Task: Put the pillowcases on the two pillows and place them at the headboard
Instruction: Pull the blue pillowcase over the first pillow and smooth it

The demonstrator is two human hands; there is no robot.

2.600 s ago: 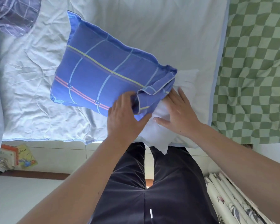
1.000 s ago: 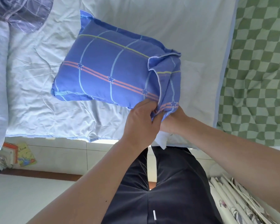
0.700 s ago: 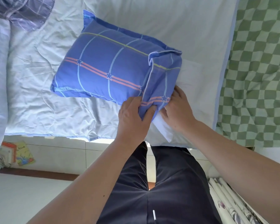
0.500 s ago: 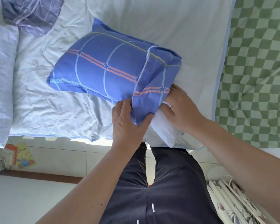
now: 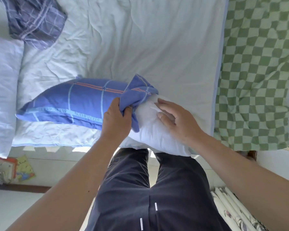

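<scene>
At the near edge of the bed [image 5: 140, 39], right in front of my legs, I have the pillow [image 5: 155, 130] lying crosswise on the pale sheet, most of it already inside the blue pillowcase [image 5: 77, 100]. The covered part stretches away to my left; the bare white end sticks out toward my right and hangs slightly over the mattress edge. My left hand [image 5: 116, 120] is clenched on the bunched open hem of the pillowcase, fingers curled around the fabric, so the case sits directly under and to the left of that hand. My right hand [image 5: 175, 119] lies just beside it on the exposed white end, fingers loosely bent and pressing into the stuffing, not gripping any cloth that I can see. A second, bare white pillow [image 5: 3, 90] lies at the far left, with a grey-purple checked pillowcase [image 5: 35, 19] crumpled beyond it. A green checked blanket [image 5: 257, 72] covers the bed on my right.
</scene>
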